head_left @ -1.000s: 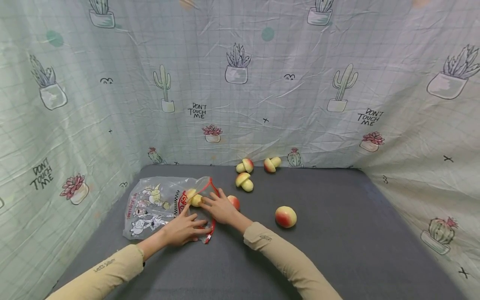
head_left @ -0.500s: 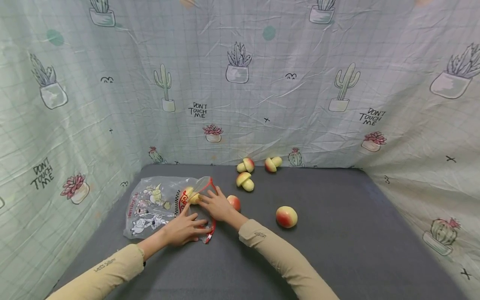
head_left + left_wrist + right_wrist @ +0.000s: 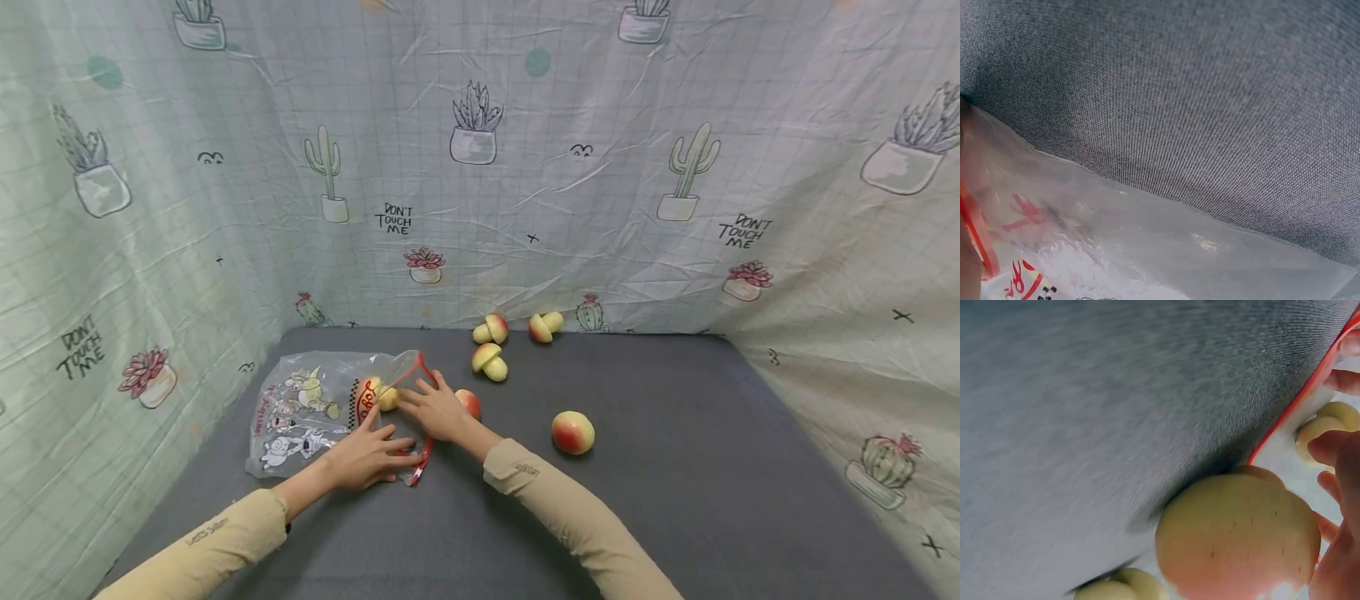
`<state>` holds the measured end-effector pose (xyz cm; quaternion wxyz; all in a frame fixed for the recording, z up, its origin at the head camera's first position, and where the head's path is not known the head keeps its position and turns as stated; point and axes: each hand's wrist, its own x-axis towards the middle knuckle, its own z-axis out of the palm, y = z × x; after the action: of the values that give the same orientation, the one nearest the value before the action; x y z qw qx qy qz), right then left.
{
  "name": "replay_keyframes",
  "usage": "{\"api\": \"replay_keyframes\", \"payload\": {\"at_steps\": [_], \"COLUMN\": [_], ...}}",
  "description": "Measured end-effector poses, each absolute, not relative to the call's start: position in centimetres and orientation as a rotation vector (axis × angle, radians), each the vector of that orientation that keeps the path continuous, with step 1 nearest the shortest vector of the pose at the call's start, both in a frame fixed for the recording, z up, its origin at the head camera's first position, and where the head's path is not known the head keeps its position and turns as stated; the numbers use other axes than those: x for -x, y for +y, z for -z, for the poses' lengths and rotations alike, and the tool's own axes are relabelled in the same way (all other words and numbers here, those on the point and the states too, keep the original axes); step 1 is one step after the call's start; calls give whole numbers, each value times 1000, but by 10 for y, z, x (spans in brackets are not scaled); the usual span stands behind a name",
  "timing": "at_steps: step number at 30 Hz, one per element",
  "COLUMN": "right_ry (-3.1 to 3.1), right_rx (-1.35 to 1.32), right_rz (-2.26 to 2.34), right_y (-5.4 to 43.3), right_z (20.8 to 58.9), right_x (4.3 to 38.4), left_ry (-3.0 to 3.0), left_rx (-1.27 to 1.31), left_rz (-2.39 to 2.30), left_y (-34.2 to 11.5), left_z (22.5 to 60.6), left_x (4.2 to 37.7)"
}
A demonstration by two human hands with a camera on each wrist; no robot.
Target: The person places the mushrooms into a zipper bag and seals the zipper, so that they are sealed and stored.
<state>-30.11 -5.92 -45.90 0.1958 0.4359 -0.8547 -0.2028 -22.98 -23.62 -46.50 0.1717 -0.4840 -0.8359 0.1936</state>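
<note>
A clear plastic zip bag (image 3: 300, 425) with cartoon prints and a red-edged mouth lies flat at the left of the dark table. My left hand (image 3: 365, 458) rests on its near side by the mouth, fingers spread. My right hand (image 3: 442, 414) reaches to the mouth with fingers extended; its fingertips are close to a yellow toy mushroom (image 3: 387, 397) inside the bag. Whether they touch it I cannot tell. Another toy mushroom (image 3: 468, 403), red-capped and partly hidden, lies beside my right hand; its rounded cap (image 3: 1238, 534) looms large in the right wrist view.
Behind the hands lie three more toy mushrooms, at the left back (image 3: 491, 329), right back (image 3: 545, 327) and just in front (image 3: 491, 363). A further red-and-yellow one (image 3: 573, 432) sits to the right. A patterned cloth (image 3: 480, 208) walls the table's back and sides.
The yellow mushroom in the bag has shifted slightly left, farther in from the mouth. My right hand has moved a little left with it. My left hand stays in place.
</note>
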Motion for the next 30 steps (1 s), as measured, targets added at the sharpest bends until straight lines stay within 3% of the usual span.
{"api": "replay_keyframes", "payload": {"at_steps": [30], "right_ry": [-2254], "right_rx": [-1268], "right_rz": [26], "right_y": [53], "right_z": [423], "right_x": [259], "left_ry": [-2340], "left_rx": [1370], "left_rz": [-367], "left_y": [-239], "left_z": [469], "left_x": [227]}}
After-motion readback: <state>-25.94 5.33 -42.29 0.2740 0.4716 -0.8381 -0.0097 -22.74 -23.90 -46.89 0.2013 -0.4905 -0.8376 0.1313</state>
